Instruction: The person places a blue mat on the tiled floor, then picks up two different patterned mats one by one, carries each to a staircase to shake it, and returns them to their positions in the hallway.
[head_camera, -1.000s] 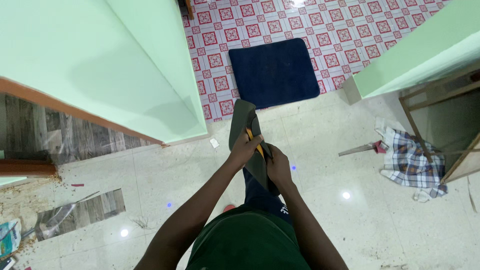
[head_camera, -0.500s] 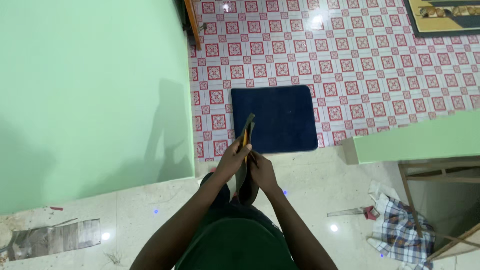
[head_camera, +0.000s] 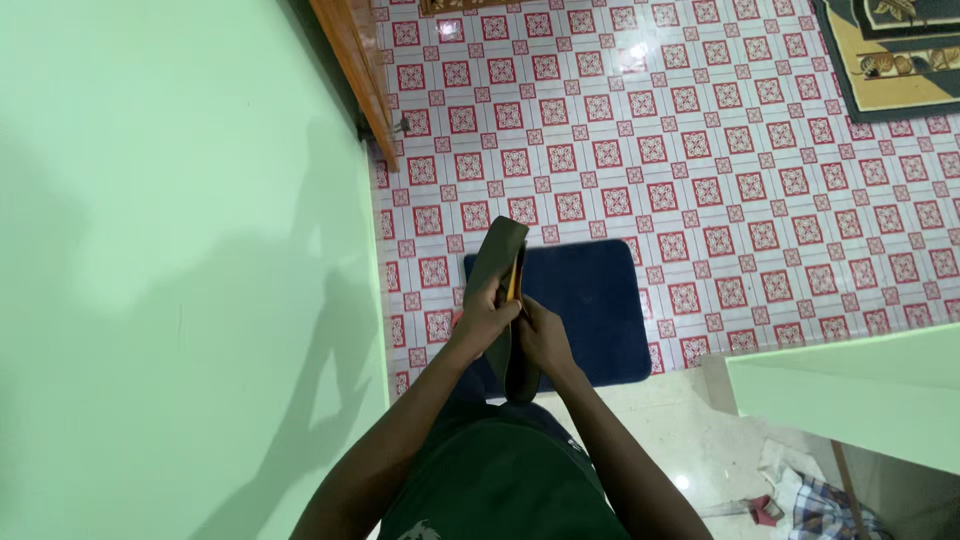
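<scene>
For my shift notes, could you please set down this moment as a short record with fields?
Left hand: left hand grips the dark olive strip and a thin orange tool against it
Right hand: right hand pinches the strip's lower part
Strip: held upright, folded around the orange tool
Below: dark blue mat on red-and-white patterned tiles
Left side: pale green wall
Lower right: checked cloth on pale floor

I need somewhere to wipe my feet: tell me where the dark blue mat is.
In the head view the dark blue mat lies at lower centre on the red-and-white patterned tile floor, just beyond both hands, right of the green wall.
</scene>
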